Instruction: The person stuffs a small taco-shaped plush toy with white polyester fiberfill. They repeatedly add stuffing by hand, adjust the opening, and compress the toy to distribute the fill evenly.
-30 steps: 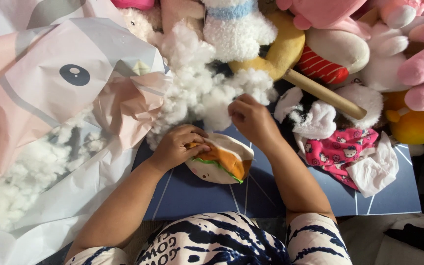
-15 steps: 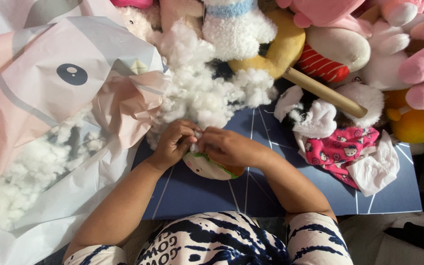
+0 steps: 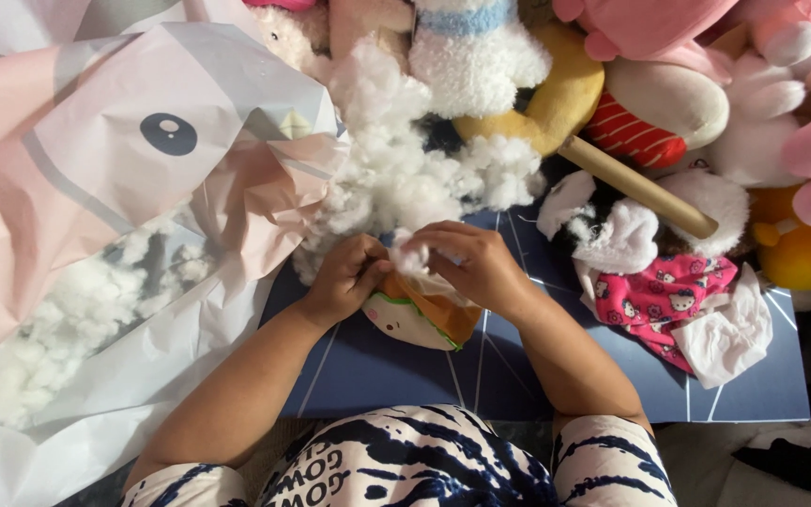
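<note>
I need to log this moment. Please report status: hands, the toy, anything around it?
Left hand grips small plush toy. Right hand pinches white stuffing tuft at its opening. Loose stuffing pile just behind; nothing blocking.

Two hands, the left hand and the right hand. One small plush toy between them. One wooden stick. One blue mat. One big pile of white stuffing.
</note>
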